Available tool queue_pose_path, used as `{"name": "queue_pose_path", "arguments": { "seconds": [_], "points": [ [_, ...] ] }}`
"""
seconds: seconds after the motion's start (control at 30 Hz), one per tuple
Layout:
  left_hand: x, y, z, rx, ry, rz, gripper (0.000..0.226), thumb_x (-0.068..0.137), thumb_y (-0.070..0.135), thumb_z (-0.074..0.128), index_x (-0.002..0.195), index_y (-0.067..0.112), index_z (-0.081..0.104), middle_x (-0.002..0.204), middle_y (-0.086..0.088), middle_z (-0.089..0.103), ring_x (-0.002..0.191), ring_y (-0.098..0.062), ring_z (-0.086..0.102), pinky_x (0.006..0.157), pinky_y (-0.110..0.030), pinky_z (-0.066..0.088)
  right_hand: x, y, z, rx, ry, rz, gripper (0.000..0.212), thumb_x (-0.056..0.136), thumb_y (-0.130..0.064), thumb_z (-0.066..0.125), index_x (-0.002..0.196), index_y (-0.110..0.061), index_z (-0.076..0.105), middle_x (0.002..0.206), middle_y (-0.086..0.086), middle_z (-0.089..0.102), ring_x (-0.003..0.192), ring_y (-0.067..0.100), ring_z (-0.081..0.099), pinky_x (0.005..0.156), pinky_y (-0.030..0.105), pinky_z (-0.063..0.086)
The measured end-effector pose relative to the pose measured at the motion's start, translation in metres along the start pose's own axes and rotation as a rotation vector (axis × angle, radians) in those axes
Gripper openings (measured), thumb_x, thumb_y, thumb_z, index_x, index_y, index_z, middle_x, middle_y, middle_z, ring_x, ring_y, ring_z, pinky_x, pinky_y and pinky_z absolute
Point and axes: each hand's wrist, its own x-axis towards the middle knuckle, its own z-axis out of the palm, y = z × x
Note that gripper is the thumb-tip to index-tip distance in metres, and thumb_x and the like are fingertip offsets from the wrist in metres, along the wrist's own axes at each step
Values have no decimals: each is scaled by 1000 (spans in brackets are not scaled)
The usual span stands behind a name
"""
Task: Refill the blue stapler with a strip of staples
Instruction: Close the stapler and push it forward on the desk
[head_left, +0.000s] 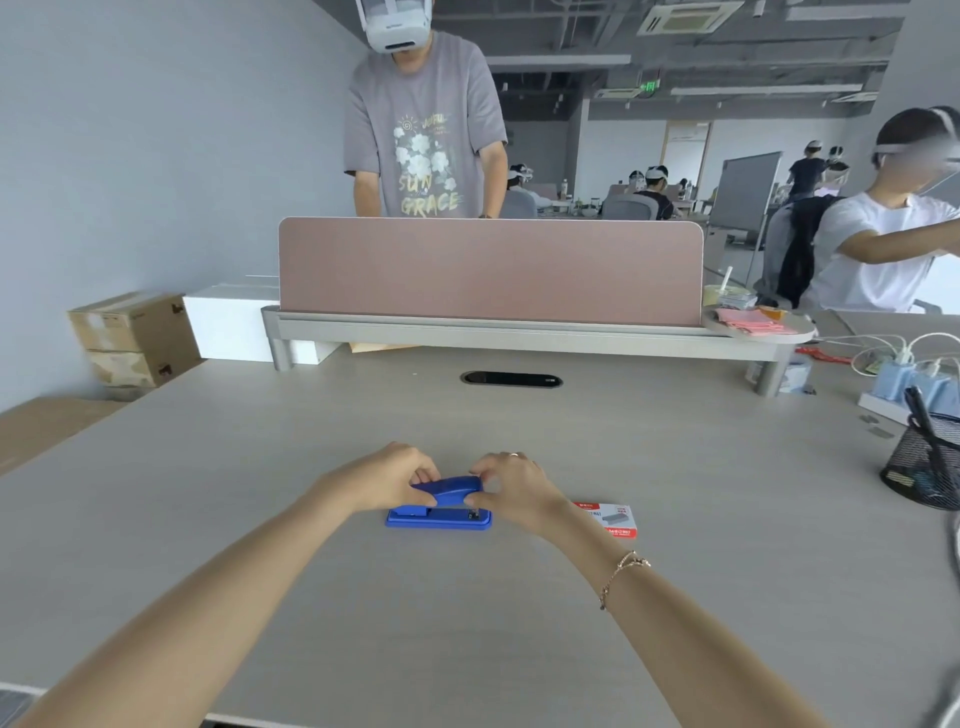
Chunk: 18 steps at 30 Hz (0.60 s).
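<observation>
The blue stapler (441, 503) lies on the light wooden desk (467, 597), its base flat and its top arm raised a little at the right end. My left hand (387, 478) grips the rear of the top arm with thumb and fingers. My right hand (511, 483) pinches the front end of the top arm. A red and white staple box (608, 518) lies flat just right of my right wrist, partly hidden by it. No loose strip of staples shows.
A pink divider panel (491, 270) on a grey shelf crosses the desk's far side, with a person standing behind it. A black mesh pen holder (924, 467) and chargers with cables (904, 374) sit at the right. Cardboard boxes (132, 338) stand far left.
</observation>
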Motion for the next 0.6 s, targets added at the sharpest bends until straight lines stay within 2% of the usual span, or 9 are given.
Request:
{"name": "queue_pose_path", "arguments": {
  "seconds": [0.23, 0.5, 0.6],
  "points": [
    [1, -1, 1, -20, 12, -14, 24, 82, 21, 71, 105, 15, 71, 97, -1, 73, 80, -7, 65, 71, -16, 49, 5, -4, -1, -92, -20, -55, 29, 84, -30, 61, 109, -15, 65, 106, 8, 68, 106, 26, 54, 94, 35, 39],
    [4, 0, 3, 16, 6, -15, 24, 80, 19, 71, 104, 16, 72, 97, -1, 73, 85, -11, 66, 78, -27, 55, 7, -3, 2, -130, -68, -42, 29, 83, -27, 62, 106, -9, 65, 105, 12, 68, 106, 28, 54, 93, 35, 39],
    [6, 0, 5, 26, 6, -14, 23, 80, 18, 72, 103, 16, 72, 92, 2, 72, 79, -9, 63, 71, -22, 50, 5, -1, 7, -112, -68, -32, 28, 86, -25, 60, 107, -8, 65, 106, 15, 67, 103, 29, 56, 90, 35, 42]
  ]
}}
